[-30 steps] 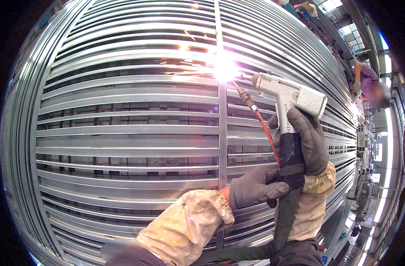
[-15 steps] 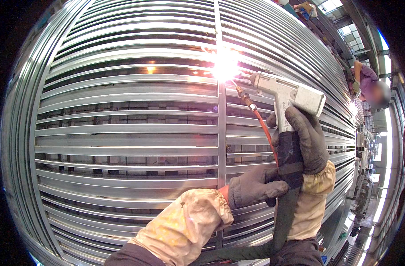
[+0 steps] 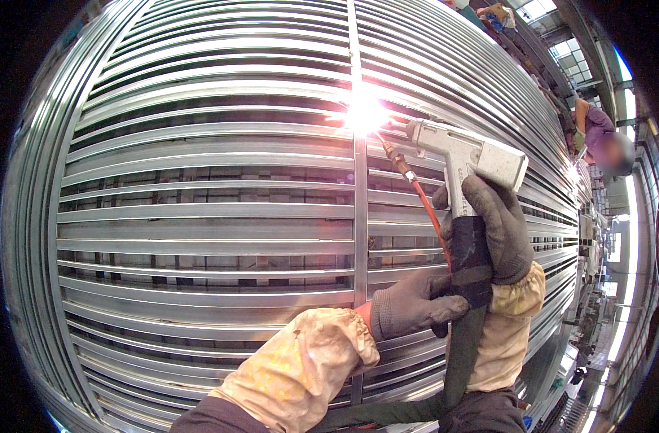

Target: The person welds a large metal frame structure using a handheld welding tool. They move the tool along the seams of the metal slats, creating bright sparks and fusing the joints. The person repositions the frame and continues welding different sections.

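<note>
My right hand (image 3: 499,234), in a grey glove, is wrapped around the grip of a white-grey welding gun (image 3: 481,155). Lower down, my gloved left hand (image 3: 419,307) closes on the black-wrapped cable (image 3: 475,289) just below that grip. At the gun's nozzle a dazzling white-pink arc (image 3: 367,115) burns on the upright bar (image 3: 360,209) of a metal slatted frame (image 3: 207,231). The glare hides the tip and the joint under it. A thin red wire-feed tube (image 3: 430,211) with a brass fitting runs up beside the gun toward the arc.
Rows of bright metal slats spread across most of the view, with gaps between them. Far right, a person in a purple top (image 3: 600,130) leans over the frame near another bright light (image 3: 574,173). Tan sleeve covers (image 3: 300,368) protect my forearms.
Some sparks and an orange glow left of the arc have faded. The gun and both hands stay almost in place.
</note>
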The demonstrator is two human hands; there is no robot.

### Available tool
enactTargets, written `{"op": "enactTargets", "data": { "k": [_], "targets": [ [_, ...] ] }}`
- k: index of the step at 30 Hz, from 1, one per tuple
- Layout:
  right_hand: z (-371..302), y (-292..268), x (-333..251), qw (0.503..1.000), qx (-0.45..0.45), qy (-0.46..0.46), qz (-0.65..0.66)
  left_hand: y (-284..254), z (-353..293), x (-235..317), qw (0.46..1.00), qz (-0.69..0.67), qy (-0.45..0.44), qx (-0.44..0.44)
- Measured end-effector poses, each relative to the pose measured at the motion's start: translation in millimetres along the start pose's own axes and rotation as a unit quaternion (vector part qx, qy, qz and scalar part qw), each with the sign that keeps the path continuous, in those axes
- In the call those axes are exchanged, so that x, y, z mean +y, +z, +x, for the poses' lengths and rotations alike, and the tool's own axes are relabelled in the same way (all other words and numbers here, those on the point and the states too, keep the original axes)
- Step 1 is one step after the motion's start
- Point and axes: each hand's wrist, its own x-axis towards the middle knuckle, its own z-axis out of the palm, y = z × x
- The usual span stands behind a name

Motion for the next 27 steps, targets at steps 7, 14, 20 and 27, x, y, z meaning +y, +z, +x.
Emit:
{"op": "enactTargets", "data": {
  "k": [7,14,20,27],
  "targets": [
    [2.4,-5.3,-0.3,0.999,-0.025,0.022,-0.011,1.3,1.6,-5.1,1.000,0.007,0.004,0.004],
    [0.0,-4.0,0.2,0.999,-0.020,0.022,-0.026,-7.2,2.9,-15.3,1.000,0.012,-0.016,-0.015],
    [-2.5,-1.1,-2.2,1.000,-0.014,0.025,-0.011,-5.5,3.0,-16.2,1.000,0.015,0.004,-0.018],
    [-3.6,-2.8,-3.0,0.999,-0.022,0.030,-0.017,-7.8,2.5,-17.0,0.999,0.022,-0.019,-0.024]
  ]
}}
